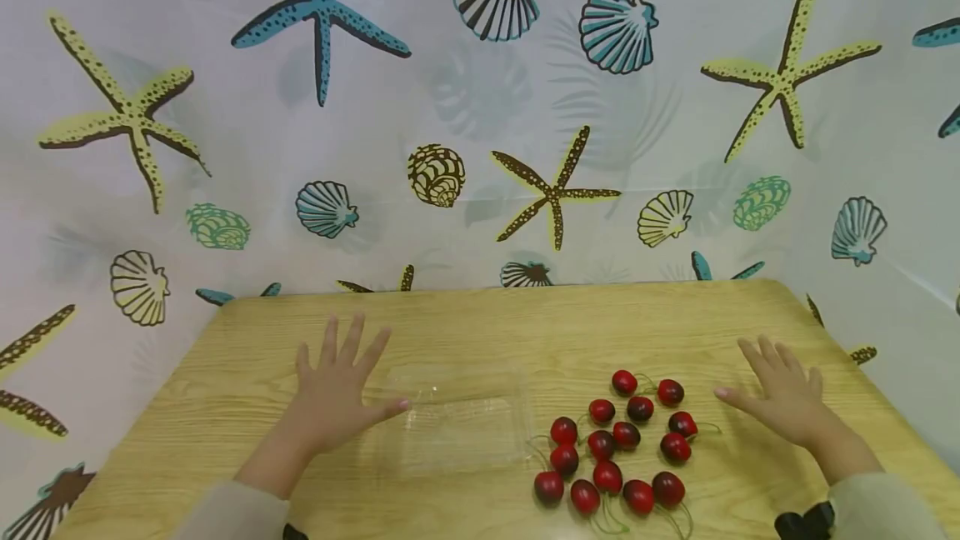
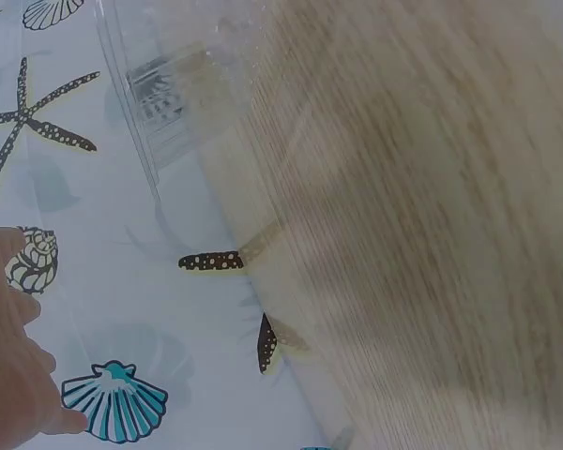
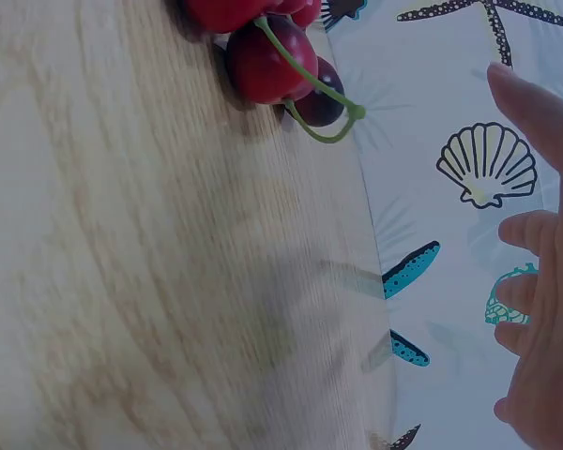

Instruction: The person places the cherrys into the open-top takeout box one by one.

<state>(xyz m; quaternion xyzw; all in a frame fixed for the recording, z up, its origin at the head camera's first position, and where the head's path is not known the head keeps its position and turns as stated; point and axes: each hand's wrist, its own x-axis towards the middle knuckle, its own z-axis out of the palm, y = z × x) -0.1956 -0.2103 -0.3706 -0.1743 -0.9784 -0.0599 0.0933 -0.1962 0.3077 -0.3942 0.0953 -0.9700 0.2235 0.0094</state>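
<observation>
In the head view my left hand (image 1: pixel 337 398) has its fingers spread and straight, its thumb tip overlapping the left side of a clear plastic box (image 1: pixel 465 432). That see-through box stands on the table, and part of it also shows at the top of the left wrist view. Several dark red cherries (image 1: pixel 607 476), some with green stems, lie loose to the right of the box. My right hand (image 1: pixel 787 402) is held to the right of the cherries, fingers spread, with nothing in it. In the right wrist view a cherry (image 3: pixel 263 66) with a stem appears near the top.
A light wood-grain table (image 1: pixel 585 323) carries everything. Behind it and along both sides hangs a white cloth (image 1: pixel 465 107) printed with starfish and shells. Black wrist straps (image 1: pixel 806 521) sit by the light sleeves (image 1: pixel 885 507).
</observation>
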